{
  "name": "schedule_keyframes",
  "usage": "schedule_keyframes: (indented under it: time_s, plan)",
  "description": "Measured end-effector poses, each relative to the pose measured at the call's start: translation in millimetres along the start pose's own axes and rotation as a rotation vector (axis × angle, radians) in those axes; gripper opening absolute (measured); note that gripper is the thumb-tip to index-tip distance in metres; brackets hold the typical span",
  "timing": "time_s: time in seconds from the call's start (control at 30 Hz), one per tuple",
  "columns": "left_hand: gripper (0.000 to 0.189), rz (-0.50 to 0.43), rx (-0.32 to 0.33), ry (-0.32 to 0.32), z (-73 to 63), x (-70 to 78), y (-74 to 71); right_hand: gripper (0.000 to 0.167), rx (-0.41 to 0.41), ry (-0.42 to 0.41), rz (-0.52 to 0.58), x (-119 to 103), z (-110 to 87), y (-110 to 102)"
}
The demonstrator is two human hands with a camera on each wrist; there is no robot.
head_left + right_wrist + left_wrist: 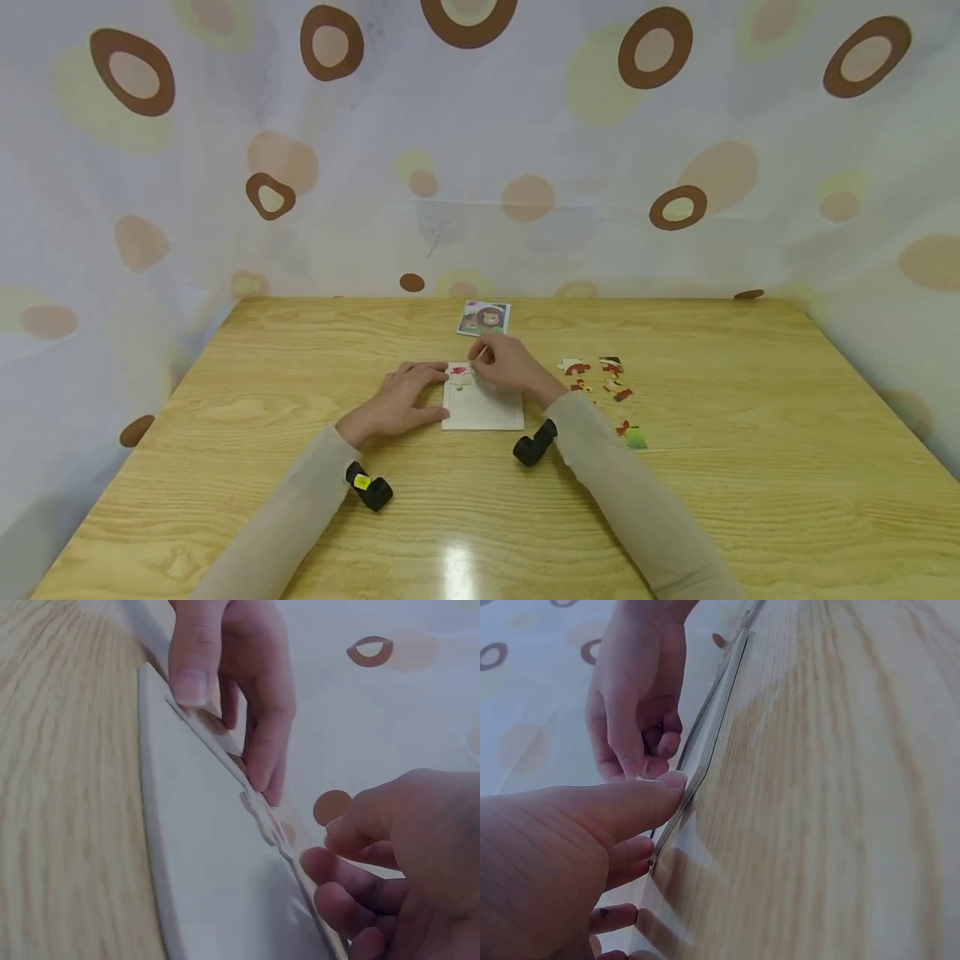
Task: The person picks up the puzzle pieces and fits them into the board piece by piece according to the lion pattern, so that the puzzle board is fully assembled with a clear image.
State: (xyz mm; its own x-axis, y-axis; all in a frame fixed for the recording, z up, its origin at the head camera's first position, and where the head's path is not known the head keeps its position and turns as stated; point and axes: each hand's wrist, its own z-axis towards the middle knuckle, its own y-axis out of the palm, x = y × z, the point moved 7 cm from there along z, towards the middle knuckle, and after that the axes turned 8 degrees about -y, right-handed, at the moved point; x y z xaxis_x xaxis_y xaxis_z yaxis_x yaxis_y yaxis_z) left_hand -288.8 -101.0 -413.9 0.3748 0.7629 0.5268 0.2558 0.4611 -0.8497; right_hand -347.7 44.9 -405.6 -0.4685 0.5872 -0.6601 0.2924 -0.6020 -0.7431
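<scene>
A pale, shallow puzzle board (487,408) lies in front of the person. A piece with a pink-red flower (458,370) sits in its upper left corner, and a cream puzzle piece (461,382) lies just below. My left hand (400,400) rests along the board's left side, its fingers near the upper corner and thumb lower down. In the left wrist view the thumb (656,799) touches the rim. Over the upper part of the board is my right hand (504,363), fingers loosely bent. In the right wrist view its thumb and index fingertips are apart, with no piece visible between them.
Several loose puzzle pieces (615,387) in red, yellow and green lie right of the board, partly behind the right forearm. A picture card with a lion (484,317) lies beyond the board on the wooden table (337,342). A patterned curtain (480,242) hangs behind.
</scene>
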Motion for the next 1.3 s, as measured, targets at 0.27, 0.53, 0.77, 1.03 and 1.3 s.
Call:
schedule_keyframes:
  time_s: [0.27, 0.53, 0.77, 1.03, 1.3]
  plan:
    - [0.053, 0.001, 0.001, -0.012, -0.6, -0.9, 1.2, 0.018, -0.004, -0.024, 0.058, 10.4, -20.2, -24.8]
    - [0.053, 0.014, 0.014, -0.005, 1.1, -1.8, 2.4, 0.022, 0.007, -0.029, 0.035, 33.5, -43.4, -62.8]
    - [0.053, -0.009, 0.003, -0.006, -0.3, -2.0, 2.4, 0.023, -0.02, 0.047, 0.0, 59.8, -69.0, -88.2]
    - [0.053, -0.007, 0.006, -0.01, -1.4, -2.0, 2.7, 0.027, -0.043, 0.06, -0.056, 76.5, -81.1, -97.2]
    - [0.053, -0.017, 0.003, -0.01, -1.5, -1.0, 3.9, 0.026, -0.058, 0.099, -0.062, 86.1, -82.8, -89.8]
